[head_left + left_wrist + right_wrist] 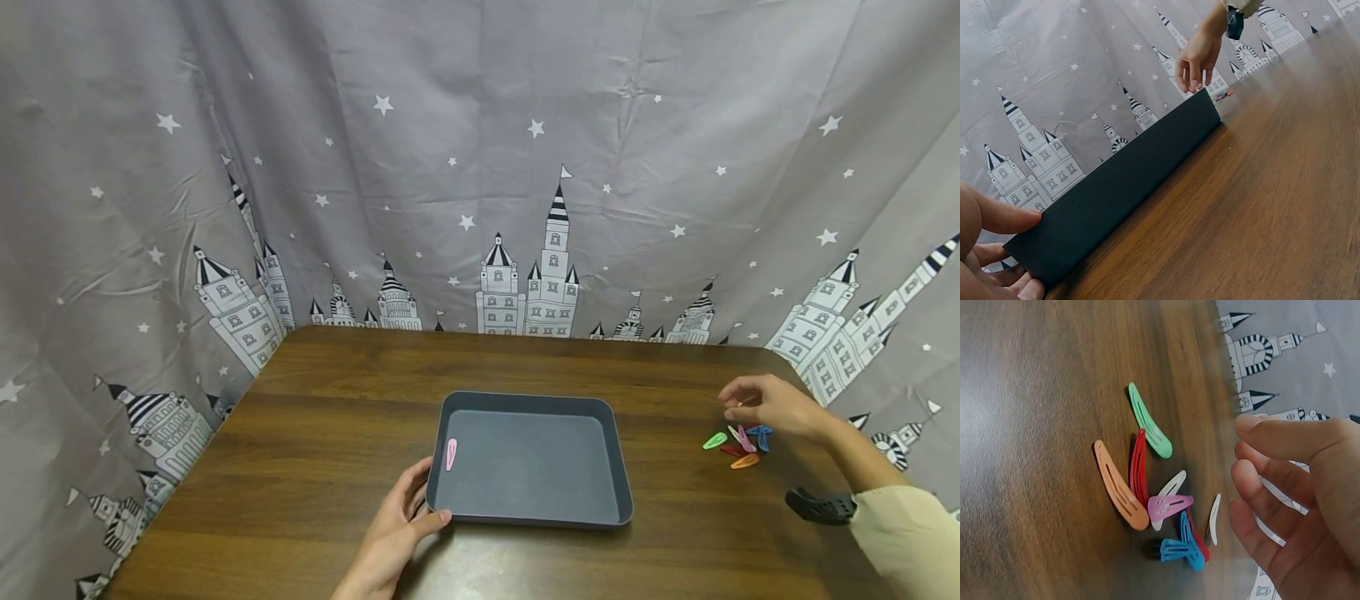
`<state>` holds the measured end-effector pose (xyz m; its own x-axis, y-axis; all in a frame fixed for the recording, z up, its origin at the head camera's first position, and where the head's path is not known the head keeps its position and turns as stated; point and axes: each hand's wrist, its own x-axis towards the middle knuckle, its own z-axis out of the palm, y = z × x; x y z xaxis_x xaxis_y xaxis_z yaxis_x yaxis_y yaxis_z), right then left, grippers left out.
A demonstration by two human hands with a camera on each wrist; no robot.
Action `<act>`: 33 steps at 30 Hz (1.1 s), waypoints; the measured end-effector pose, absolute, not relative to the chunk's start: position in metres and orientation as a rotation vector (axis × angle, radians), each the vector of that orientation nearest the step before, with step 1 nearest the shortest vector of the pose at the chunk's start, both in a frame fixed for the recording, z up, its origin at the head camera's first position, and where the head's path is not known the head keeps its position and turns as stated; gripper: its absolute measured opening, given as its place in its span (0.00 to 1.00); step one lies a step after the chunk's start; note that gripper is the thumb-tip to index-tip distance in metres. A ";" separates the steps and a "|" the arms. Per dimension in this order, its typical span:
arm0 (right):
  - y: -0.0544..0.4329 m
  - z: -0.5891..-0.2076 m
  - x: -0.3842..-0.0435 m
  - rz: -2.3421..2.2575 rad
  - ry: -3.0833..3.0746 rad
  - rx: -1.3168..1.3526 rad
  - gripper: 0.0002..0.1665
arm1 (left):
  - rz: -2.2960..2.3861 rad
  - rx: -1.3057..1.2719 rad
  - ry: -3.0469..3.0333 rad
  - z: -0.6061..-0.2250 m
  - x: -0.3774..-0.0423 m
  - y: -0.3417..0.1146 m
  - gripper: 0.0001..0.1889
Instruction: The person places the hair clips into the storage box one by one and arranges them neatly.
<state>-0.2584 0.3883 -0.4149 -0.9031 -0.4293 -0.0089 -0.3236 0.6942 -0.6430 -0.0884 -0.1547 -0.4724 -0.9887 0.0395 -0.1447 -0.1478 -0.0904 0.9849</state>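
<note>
My left hand (396,527) grips the near left corner of a dark grey rectangular tray (528,523), thumb at the rim and fingers against the outer side. A pale pink snap hair clip (451,455) lies inside by the left wall. Over to the right, my right hand (776,406) hovers by a pile of snap hair clips, fingers loosely bent with a gap to the thumb. Among them are a green clip (1150,422), an orange clip (1119,487), a red clip (1138,465), a purple clip (1169,505) and blue clips (1191,547). Beside the fingertips appears a slim white clip (1214,519).
The brown wooden table (322,417) spreads around the tray. A grey curtain (450,150) printed with castles and stars hangs behind it. On the right forearm are a black wrist strap (821,506) and a cream sleeve (907,533).
</note>
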 end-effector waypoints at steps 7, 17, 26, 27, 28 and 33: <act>0.398 -0.420 -0.254 -1.029 2.727 -0.561 0.13 | 2.226 -0.121 2.022 -0.472 -0.088 -0.155 0.43; 0.411 -0.426 -0.250 -0.957 2.769 -0.526 0.11 | 2.249 -0.099 2.009 -0.473 -0.087 -0.155 0.42; 0.421 -0.437 -0.249 -0.984 2.785 -0.541 0.09 | 2.238 -0.104 2.023 -0.472 -0.087 -0.157 0.42; 0.423 -0.438 -0.248 -0.980 2.789 -0.543 0.09 | 2.238 -0.107 2.019 -0.472 -0.087 -0.157 0.42; 0.425 -0.439 -0.247 -0.989 2.787 -0.543 0.09 | 2.237 -0.108 2.018 -0.472 -0.088 -0.156 0.42; 0.431 -0.440 -0.243 -1.011 2.771 -0.537 0.08 | 2.244 -0.123 2.010 -0.473 -0.088 -0.154 0.42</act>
<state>-0.2429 0.4307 -0.4400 -0.9260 -0.3774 -0.0117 -0.2813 0.7100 -0.6456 -0.0878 -0.1543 -0.4726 -0.9886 0.0399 -0.1449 -0.1484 -0.1065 0.9832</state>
